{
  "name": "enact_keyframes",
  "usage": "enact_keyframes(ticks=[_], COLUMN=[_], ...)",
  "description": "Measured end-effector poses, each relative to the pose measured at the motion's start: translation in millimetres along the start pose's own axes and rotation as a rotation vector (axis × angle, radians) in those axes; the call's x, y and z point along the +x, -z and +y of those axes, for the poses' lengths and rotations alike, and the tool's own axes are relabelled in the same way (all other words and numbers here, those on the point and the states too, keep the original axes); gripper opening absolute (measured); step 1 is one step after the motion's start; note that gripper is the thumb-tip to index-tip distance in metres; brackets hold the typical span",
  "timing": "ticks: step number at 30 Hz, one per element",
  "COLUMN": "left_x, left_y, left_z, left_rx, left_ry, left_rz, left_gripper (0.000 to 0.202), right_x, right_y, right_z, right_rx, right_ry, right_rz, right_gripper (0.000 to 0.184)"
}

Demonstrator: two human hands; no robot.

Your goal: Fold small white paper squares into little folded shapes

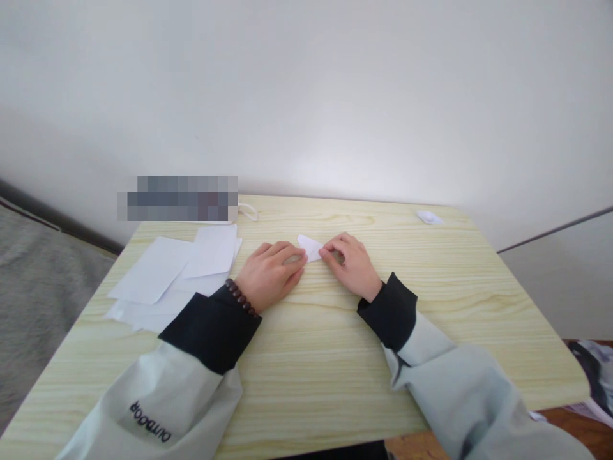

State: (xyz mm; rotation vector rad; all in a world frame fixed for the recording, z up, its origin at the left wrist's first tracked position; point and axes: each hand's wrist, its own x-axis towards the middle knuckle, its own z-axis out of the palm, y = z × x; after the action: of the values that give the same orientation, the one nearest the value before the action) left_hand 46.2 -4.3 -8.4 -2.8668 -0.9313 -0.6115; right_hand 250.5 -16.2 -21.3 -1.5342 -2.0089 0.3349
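Observation:
A small folded piece of white paper (310,246) lies between my hands near the middle of the table. My left hand (274,273) has its fingertips on the paper's left side, with the fingers bent and drawn together. From the other side, my right hand (352,264) pinches the paper's right corner between thumb and forefinger. Parts of the paper's lower edge are covered by the fingertips. Left of my left hand, several loose white sheets (151,271) overlap in a pile.
A small folded white paper boat (430,218) rests at the table's back right. At the back left stands a blurred-out object with a white loop (249,212) beside it. The wood-grain table (306,358) meets a white wall (335,115) behind. Grey fabric (33,306) lies beyond the left edge.

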Motion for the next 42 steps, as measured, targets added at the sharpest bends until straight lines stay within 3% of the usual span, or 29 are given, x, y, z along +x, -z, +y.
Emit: enact_keyframes(ticks=[11,18,36,42], left_x=[-0.5,-0.2,2.4,1.3], left_y=[-0.1,1.0,3.0,2.7], left_z=[0.1,1.4,4.9,4.4], left_rx=[0.002,-0.005,-0.019,-0.038], left_ry=[-0.030,-0.022,0.046,0.065], left_rz=[0.001,-0.026,-0.053,-0.067], left_gripper=[0.029,0.030,0.026,0.027], right_x=[1.6,1.6,3.1,0.5], right_y=[-7.8,-8.3,-5.9,-2.4], right_z=[-0.3,1.1,2.5,2.5], right_rx=[-0.029,-0.031,0.021,0.014], right_ry=[-0.102,-0.076,-0.064,-0.021], right_rz=[0.083,0.100,0.066,0.013], right_gripper=[0.021,0.020,0.012,0.023])
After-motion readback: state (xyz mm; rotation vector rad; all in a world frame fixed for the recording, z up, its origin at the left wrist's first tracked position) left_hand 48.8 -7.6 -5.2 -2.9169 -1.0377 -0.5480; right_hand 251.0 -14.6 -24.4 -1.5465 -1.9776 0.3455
